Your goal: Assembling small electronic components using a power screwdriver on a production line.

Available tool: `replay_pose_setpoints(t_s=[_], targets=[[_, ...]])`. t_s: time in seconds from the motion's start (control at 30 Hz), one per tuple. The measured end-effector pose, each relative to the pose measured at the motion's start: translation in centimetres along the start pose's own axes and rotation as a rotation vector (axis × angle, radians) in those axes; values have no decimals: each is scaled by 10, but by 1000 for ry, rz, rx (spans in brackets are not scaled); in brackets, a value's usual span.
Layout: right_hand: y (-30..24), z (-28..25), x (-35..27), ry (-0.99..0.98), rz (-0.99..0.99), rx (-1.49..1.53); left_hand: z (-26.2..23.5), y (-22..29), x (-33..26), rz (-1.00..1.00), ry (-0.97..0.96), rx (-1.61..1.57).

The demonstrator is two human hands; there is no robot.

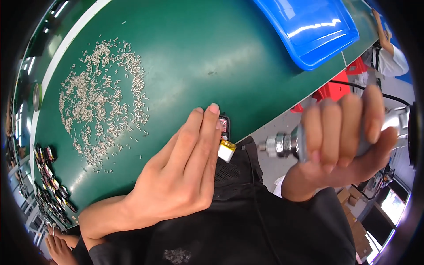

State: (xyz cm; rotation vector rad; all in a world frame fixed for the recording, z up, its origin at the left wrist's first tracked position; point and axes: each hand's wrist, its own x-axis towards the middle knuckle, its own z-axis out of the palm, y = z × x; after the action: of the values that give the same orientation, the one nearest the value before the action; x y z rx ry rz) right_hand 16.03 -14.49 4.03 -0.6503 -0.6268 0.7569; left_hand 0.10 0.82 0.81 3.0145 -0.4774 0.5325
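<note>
My left hand (181,163) lies at the near edge of the green table, fingers pressed together along a small electronic device (225,126). That device has a black casing and a reddish circuit board; the hand covers part of it, and my thumb is hidden. From its near end hangs a silver battery pack (225,152) with yellow tape. On the right, my right hand (340,128) is wrapped round a power screwdriver (282,145) with a grey body and a shiny metal nose. The screwdriver is in the air, pointing left toward the device and apart from it. My right hand is slightly blurred.
Many small silver screws (95,101) lie scattered over the table's left half. At far left is a heap of small devices (51,181). A blue tray (309,62) stands at the back right, with red stools (329,90) beyond the edge. Another person's hand (59,249) shows lower left.
</note>
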Motion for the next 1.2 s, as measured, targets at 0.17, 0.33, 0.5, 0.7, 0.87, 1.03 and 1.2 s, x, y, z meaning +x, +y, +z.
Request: replay_pose_setpoints(t_s=[0.17, 0.33, 0.5, 0.7, 0.87, 1.03, 1.2], targets=[[5, -7, 23, -112, 68, -115, 3, 3, -4, -53, -3, -22], [16, -10, 27, -120, 85, -113, 7, 4, -4, -89, 14, -51], [18, -13, 29, -148, 116, -127, 10, 5, -4, -102, 64, -41], [28, -1, 35, -259, 136, -149, 13, 3, -5, -94, 130, -106], [37, -2, 35, -327, 110, -138, 6, 5, -8, -117, 60, -140], [39, 12, 37, -403, 72, -232, 8, 3, -10, -127, 132, -149], [53, 8, 41, -398, 50, -43, -15, 4, -15, -114, -106, -131]])
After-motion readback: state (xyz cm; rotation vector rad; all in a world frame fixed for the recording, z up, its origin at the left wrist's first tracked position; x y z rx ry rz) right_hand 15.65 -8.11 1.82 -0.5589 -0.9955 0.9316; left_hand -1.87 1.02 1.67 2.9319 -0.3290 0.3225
